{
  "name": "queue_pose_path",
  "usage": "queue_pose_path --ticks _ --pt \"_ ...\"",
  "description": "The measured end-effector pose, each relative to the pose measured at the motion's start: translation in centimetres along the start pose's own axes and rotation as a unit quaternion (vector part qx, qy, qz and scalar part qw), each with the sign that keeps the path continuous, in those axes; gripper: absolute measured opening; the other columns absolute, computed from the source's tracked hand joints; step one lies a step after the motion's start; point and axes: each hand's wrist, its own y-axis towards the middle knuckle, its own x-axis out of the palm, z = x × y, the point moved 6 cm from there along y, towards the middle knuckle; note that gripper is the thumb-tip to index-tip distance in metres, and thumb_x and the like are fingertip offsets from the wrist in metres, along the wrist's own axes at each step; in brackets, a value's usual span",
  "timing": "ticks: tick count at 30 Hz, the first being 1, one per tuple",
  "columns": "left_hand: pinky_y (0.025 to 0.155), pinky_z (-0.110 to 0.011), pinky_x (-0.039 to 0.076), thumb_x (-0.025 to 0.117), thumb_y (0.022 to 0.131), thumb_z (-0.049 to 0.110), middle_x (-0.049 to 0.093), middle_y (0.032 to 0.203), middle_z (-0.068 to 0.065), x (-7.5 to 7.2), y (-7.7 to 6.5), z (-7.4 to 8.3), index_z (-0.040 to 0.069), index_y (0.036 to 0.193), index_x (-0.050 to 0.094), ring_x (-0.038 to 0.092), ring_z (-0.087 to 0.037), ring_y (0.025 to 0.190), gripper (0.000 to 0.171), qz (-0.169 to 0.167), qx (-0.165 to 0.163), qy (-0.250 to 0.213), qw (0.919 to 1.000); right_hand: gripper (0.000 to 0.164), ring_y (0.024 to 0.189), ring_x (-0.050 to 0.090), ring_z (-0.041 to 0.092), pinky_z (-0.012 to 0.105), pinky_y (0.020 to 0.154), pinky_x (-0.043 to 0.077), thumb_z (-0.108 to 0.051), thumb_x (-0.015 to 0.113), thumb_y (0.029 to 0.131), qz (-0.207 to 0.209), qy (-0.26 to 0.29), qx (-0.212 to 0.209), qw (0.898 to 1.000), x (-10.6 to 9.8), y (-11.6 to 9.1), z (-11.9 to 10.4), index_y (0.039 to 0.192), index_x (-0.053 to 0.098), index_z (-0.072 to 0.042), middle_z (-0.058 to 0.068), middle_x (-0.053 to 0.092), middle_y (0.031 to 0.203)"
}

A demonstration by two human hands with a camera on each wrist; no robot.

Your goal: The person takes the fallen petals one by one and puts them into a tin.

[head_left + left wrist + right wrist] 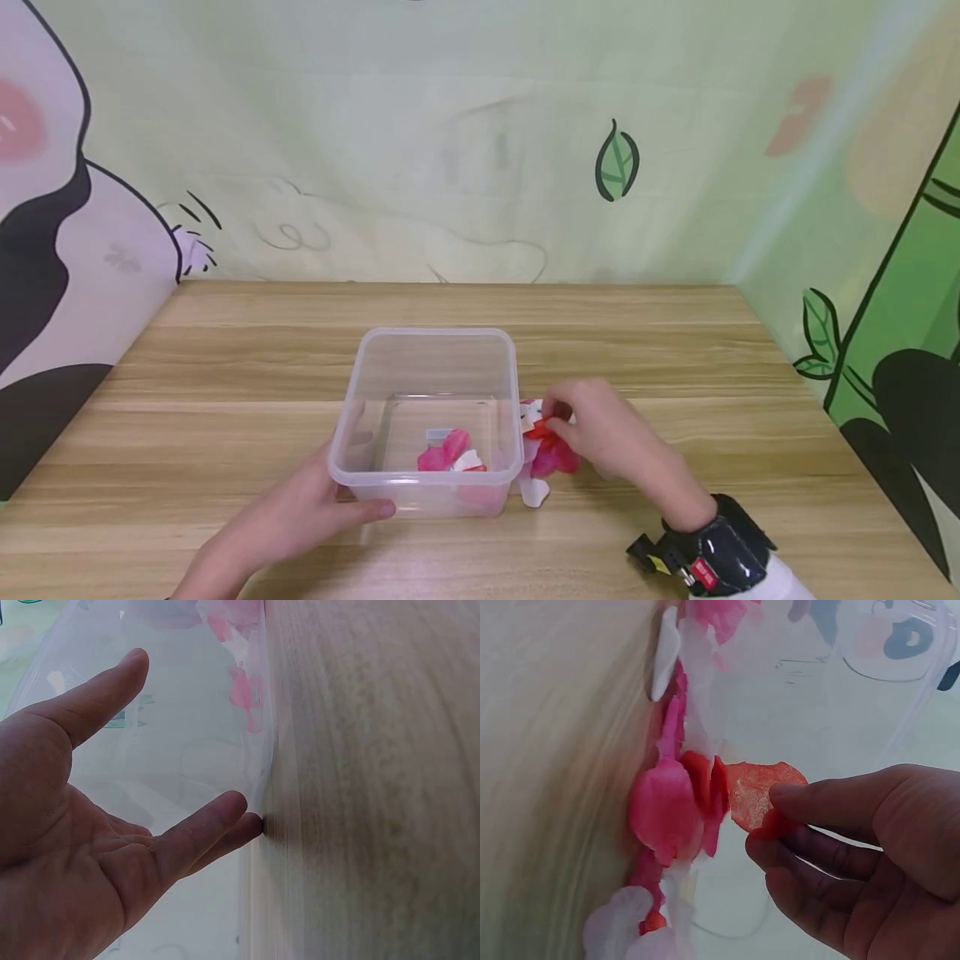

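Wood-grain planks make up the desk (pixel 225 375), which is boxed in by pale green walls painted with leaves and a cartoon figure.

Pinched between the thumb and fingers (pixel 817 799) of the right hand (pixel 611 433) is a red petal (pixel 761 795), thin and slightly translucent, held just off the right wall of a clear plastic container (pixel 431 350). In the right wrist view the petal's free edge touches a loose pile of petals (pixel 667 817) that lies on the desk against that wall: pink, red and white ones, heaped over each other. In the head view the pile (pixel 546 462) sits directly beside the container's near right corner, partly under the hand.

The container stands upright and open-topped near the middle of the desk. A few petals (pixel 450 454), pink with a white one and a bit of red, lie on its floor toward the near side.

At the container's near left corner, the left hand (pixel 300 512) rests with straight, relaxed fingers (pixel 202 832) laid along the near wall, the thumb spread apart from them; it braces the container rather than gripping it. A black band with a small device (pixel 705 558) wraps the right wrist.
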Motion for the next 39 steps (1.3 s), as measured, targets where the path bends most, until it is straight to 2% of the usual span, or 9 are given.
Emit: queue_pose_path --ticks 7,11,15,19,24,32,39 --pt "0.089 -0.032 0.053 0.087 0.086 0.029 0.062 0.127 -0.010 0.0 0.1 0.0 0.039 0.164 0.002 0.064 -0.020 0.101 0.116 -0.002 0.004 -0.010 0.9999 0.015 0.074 0.059 0.011 0.029 0.066 0.052 0.003 0.076 0.087 0.016 0.010 -0.018 1.000 -1.1 -0.2 -0.5 0.083 0.071 -0.011 -0.007 0.065 0.078" --pt "0.090 -0.032 0.053 0.087 0.085 0.028 0.061 0.130 -0.013 0.0 0.1 -0.1 0.036 0.164 0.002 0.064 -0.021 0.103 0.116 0.000 0.009 -0.011 0.9999 0.014 0.072 0.059 0.012 0.028 0.062 0.052 0.004 0.077 0.087 0.031 0.025 -0.014 0.999 -1.8 -0.4 -0.7 0.085 0.072 -0.009 -0.005 0.067 0.079" --pt "0.092 -0.032 0.052 0.087 0.085 0.030 0.061 0.132 -0.013 0.0 0.1 -0.1 0.035 0.165 0.002 0.063 -0.021 0.105 0.116 0.005 0.012 -0.001 0.9999 0.015 0.069 0.060 0.012 0.026 0.060 0.053 0.005 0.077 0.086 0.057 0.031 -0.020 0.998 -2.5 -0.6 -1.0 0.087 0.073 -0.009 -0.003 0.068 0.080" --pt "0.092 -0.031 0.052 0.087 0.085 0.031 0.063 0.127 -0.010 0.1 0.0 0.0 0.037 0.164 0.001 0.063 -0.021 0.104 0.116 0.001 0.010 -0.006 0.9999 0.017 0.070 0.061 0.011 0.025 0.061 0.053 0.007 0.078 0.085 0.103 0.023 -0.043 0.993 -3.3 -0.9 -1.6 0.089 0.075 -0.009 -0.002 0.070 0.082" --pt "0.092 -0.031 0.051 0.086 0.086 0.033 0.064 0.125 -0.008 0.1 0.0 0.0 0.037 0.164 0.001 0.062 -0.020 0.104 0.116 0.003 0.005 -0.002 1.0000 0.019 0.073 0.063 0.012 0.027 0.063 0.055 0.006 0.082 0.083 0.169 0.024 -0.068 0.983 -4.4 -1.5 -2.4 0.095 0.077 -0.007 -0.001 0.073 0.089" --pt "0.094 -0.031 0.051 0.086 0.086 0.032 0.062 0.129 -0.012 0.1 0.1 -0.1 0.034 0.165 0.000 0.062 -0.022 0.106 0.117 0.002 0.016 -0.004 0.9999 0.021 0.079 0.068 0.011 0.029 0.067 0.058 0.006 0.085 0.080 0.247 0.030 -0.117 0.962 -5.7 -2.5 -4.1 0.094 0.077 -0.007 -0.001 0.074 0.091" --pt "0.093 -0.030 0.051 0.085 0.087 0.033 0.062 0.128 -0.011 0.2 0.1 -0.1 0.033 0.165 0.000 0.062 -0.022 0.108 0.116 -0.001 0.018 -0.011 0.9998 0.027 0.080 0.068 0.011 0.029 0.070 0.058 0.012 0.084 0.077 0.285 0.056 -0.188 0.938 -6.0 -3.1 -5.7 0.094 0.077 -0.007 -0.002 0.074 0.091"
